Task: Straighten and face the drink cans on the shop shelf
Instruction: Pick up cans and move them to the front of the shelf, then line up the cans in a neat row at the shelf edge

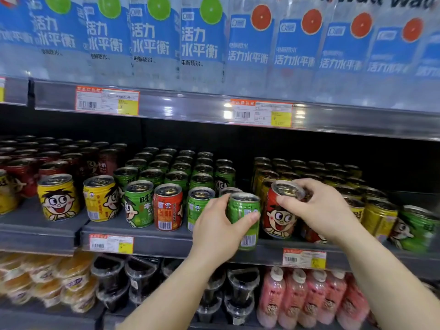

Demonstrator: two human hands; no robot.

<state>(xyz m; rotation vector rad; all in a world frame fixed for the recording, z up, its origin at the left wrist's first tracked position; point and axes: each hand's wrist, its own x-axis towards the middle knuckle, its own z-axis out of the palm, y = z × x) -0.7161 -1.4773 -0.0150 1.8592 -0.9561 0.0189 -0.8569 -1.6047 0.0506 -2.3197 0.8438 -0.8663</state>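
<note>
On the middle shelf [142, 236], the left hand [215, 228] is closed around a green can [245, 217] at the front edge, the right hand [319, 210] grips the top of a red can [278, 217] just beside it, and green cans [166, 172] crowd behind.

Left hand [220, 226] around green can [245, 220], right hand [319, 210] atop red can [278, 215]

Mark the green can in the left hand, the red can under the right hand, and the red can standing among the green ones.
green can [245, 217], head view, label side above the barcode.
red can [277, 216], head view, cartoon face on the front.
lone red can [167, 207], head view, middle of the label.
</note>
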